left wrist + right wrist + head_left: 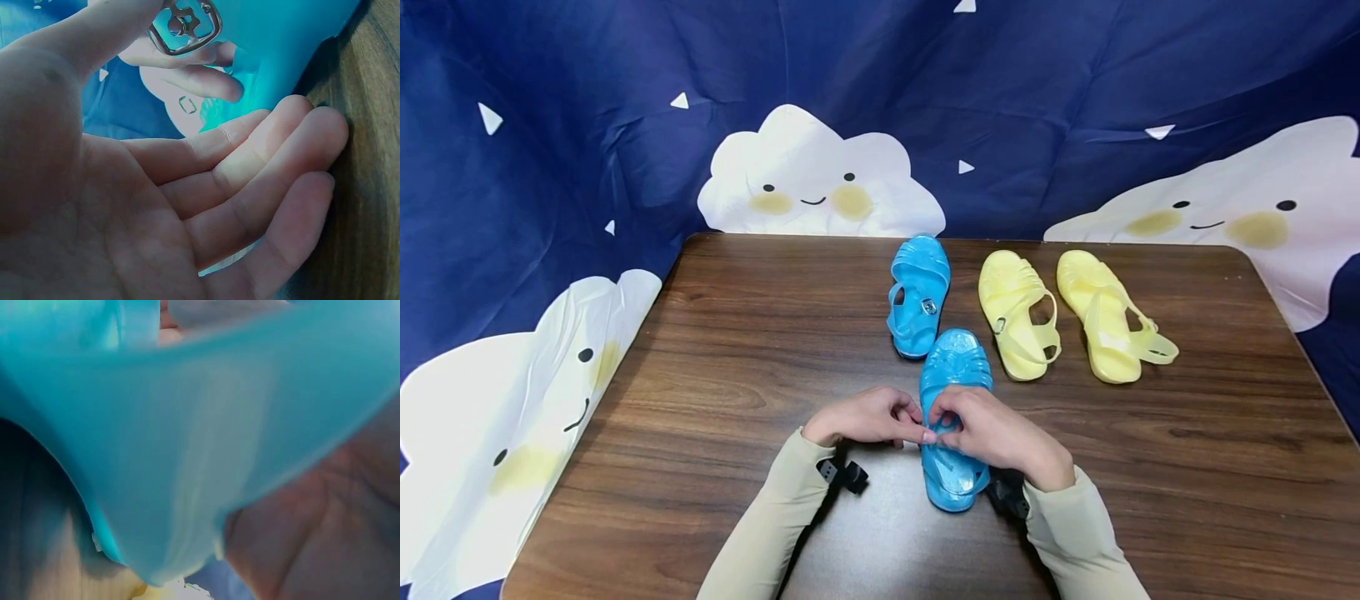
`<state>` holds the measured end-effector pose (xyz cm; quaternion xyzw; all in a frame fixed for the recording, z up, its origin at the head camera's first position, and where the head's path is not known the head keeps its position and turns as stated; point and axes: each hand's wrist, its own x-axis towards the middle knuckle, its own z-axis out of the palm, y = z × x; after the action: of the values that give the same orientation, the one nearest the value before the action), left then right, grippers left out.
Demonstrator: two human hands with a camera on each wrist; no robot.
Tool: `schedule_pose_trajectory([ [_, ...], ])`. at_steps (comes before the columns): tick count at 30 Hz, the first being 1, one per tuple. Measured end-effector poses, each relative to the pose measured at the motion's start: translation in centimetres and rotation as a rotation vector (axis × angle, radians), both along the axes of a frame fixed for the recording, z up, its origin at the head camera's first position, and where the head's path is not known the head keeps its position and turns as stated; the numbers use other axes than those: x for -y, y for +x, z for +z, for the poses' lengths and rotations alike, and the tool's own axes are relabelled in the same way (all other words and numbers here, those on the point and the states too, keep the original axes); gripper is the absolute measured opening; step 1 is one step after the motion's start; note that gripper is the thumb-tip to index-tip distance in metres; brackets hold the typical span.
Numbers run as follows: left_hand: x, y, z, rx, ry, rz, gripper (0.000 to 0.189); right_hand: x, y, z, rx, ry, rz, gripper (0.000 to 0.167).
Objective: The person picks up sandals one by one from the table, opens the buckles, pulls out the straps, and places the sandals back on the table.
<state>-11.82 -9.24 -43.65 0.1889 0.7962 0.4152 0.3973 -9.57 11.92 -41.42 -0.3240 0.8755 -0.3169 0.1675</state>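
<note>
A blue jelly sandal [957,358] lies on the table between both hands, its toe pointing away from me. My left hand [874,417] is at the sandal's left side, with its thumb against the metal buckle [179,25] and its other fingers loosely bent beside the sole. Over the sandal from the right, my right hand [996,425] pinches the strap near that buckle with curled fingers. Its fingertips [215,84] show behind the buckle in the left wrist view. A broad blue strap [187,444] fills much of the right wrist view and hides part of the right palm.
Just behind lies a second blue sandal [917,287] with a buckle. To its right are two yellow sandals, one nearer [1017,312] and one farther right [1097,312]. They rest on a brown wooden table [760,333]. A blue cloth [1000,83] with white clouds hangs behind.
</note>
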Motion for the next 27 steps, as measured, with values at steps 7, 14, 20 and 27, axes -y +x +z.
schedule_pose_trajectory([
  [7,0.0,0.0,0.0,-0.01,-0.002,-0.002,0.027,-0.4,-0.1,0.6,0.037,-0.026,-0.008,0.013],
  [14,0.0,0.0,-0.2,-0.02,-0.003,0.001,0.028,-1.8,-0.3,1.4,-0.034,-0.086,-0.096,0.01],
  [20,0.0,0.0,-0.2,-0.016,-0.011,0.008,0.039,-3.6,-0.5,2.1,-0.053,-0.067,-0.214,0.008],
  [27,0.0,-0.1,-0.2,-0.009,-0.008,0.001,0.048,-5.5,-0.7,2.2,0.065,0.062,-0.285,0.026],
])
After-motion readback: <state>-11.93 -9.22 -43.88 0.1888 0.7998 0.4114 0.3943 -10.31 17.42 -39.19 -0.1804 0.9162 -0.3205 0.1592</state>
